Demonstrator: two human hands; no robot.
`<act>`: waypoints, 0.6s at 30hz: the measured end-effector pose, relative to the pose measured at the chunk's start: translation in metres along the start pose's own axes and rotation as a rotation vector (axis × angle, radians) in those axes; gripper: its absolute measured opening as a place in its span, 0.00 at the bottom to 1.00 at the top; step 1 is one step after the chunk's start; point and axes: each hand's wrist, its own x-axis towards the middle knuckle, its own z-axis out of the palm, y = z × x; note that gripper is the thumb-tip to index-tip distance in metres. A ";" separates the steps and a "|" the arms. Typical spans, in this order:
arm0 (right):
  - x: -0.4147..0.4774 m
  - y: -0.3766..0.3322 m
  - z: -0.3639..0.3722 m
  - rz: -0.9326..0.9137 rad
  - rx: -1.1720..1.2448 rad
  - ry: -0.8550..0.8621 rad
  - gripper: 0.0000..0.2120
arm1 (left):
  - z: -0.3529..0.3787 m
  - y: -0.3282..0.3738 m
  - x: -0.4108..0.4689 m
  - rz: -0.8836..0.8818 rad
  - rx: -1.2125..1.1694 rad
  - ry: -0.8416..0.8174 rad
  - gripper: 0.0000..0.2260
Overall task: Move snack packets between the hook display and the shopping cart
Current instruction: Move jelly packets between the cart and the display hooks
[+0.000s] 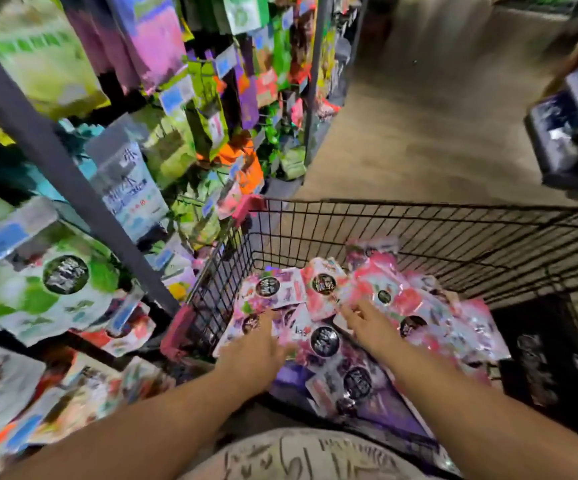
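A black wire shopping cart (419,216) stands in front of me, holding several pink and purple snack packets (325,341) with round black labels. My left hand (256,344) reaches into the cart's left side, fingers extended over the pink packets there. My right hand (367,323) lies on the packets in the middle of the pile, fingers stretched forward and touching a pink packet (381,289). Whether either hand grips a packet is blurred. The hook display (72,161) rises on the left, hung with green, white and colourful packets.
A dark slanted post (38,133) of the display runs close to the cart's left corner. Pink bumpers (246,206) cap the cart's corners. Brown floor (436,116) stretches ahead down the aisle. Another dark shelf unit (571,126) stands at the right.
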 end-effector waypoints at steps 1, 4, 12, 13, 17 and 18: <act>0.000 0.011 -0.001 0.039 -0.022 -0.009 0.15 | 0.001 -0.001 -0.001 0.008 0.066 0.011 0.22; 0.003 0.045 -0.008 0.114 -0.106 -0.006 0.13 | 0.001 0.000 -0.002 0.019 0.158 0.028 0.22; 0.004 0.077 -0.015 0.243 -0.084 0.042 0.18 | -0.001 0.005 0.000 0.020 0.273 -0.008 0.15; 0.004 0.080 -0.014 0.241 -0.096 0.043 0.19 | -0.001 0.005 0.000 0.014 0.272 -0.013 0.14; 0.002 0.092 -0.013 0.265 -0.120 0.078 0.19 | 0.000 0.004 0.000 -0.019 0.267 -0.008 0.14; 0.001 0.095 -0.015 0.274 -0.129 0.091 0.18 | 0.000 0.004 0.000 -0.019 0.268 -0.010 0.14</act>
